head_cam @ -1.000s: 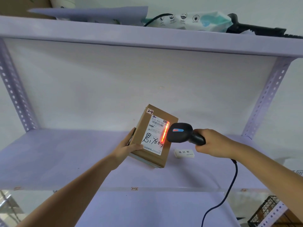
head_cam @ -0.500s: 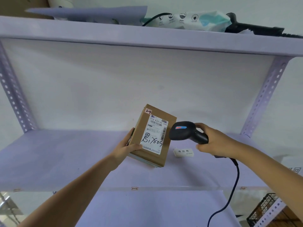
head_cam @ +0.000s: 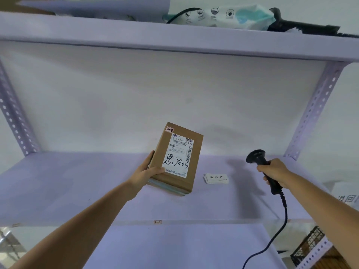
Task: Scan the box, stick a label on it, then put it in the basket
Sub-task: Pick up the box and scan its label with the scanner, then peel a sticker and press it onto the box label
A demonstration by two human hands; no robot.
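Cardboard box point(head_cam: 175, 159) sits in my left hand point(head_cam: 146, 171), with my thumb on the front and my other fingers wrapped around its left edge. I hold it up just above the purple shelf point(head_cam: 77, 187), tipped back a little, so the white shipping label point(head_cam: 179, 155) with the black writing faces me and is easy to read. My right hand point(head_cam: 273, 171) is closed tight around the handle of the black barcode scanner point(head_cam: 262, 167). The scanner stands well apart from the box, off to the right, and its head points up and away, not at the label. No red light shows on the box. So I think the scanning part is over, though I cannot be sure. A small stack of white stickers point(head_cam: 216, 178) lies flat on the shelf between the box and the scanner, near enough for me to grab one. I will need a free hand for that, so the scanner should go down first. The black wire basket point(head_cam: 308, 243) waits low on my right, past the shelf edge, where the scanner's cord point(head_cam: 279, 226) hangs down.
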